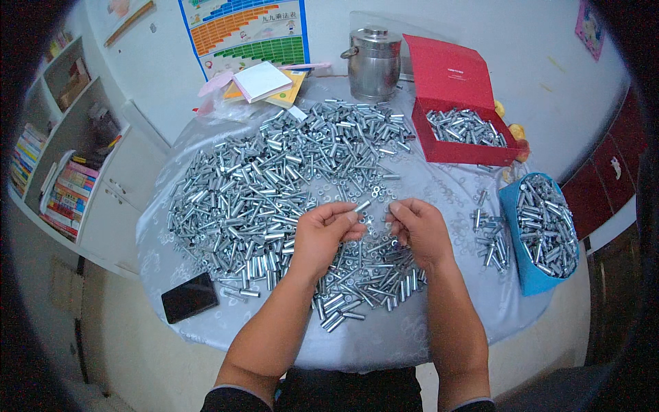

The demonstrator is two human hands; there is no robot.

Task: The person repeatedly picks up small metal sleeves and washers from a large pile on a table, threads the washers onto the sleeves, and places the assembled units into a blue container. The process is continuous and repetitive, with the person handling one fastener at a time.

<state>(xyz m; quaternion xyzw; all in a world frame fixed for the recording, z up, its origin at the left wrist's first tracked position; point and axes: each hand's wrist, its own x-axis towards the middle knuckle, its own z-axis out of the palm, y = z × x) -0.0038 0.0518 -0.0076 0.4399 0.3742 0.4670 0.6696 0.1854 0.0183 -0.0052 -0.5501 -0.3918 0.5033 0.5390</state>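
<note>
My left hand (321,232) is closed in a pinch on a short silvery metal sleeve (363,205), which points up and to the right. Facing it a few centimetres away, my right hand (422,230) has its thumb and fingers pinched together. Whatever sits between those fingertips is too small to make out. Both hands hover over a wide heap of metal sleeves and bolts (240,185) on the table. Small nuts and washers (376,191) lie scattered just beyond the fingertips. Nearer me, between the forearms, are more loose bolts and sleeves (340,302).
A grey patterned cloth covers the round table (405,343). On the right stand a red box (456,152) and a blue fabric bin (532,264), both full of metal parts. A black phone (189,298) lies at left; a steel pot (375,65) and notebooks (263,82) sit behind.
</note>
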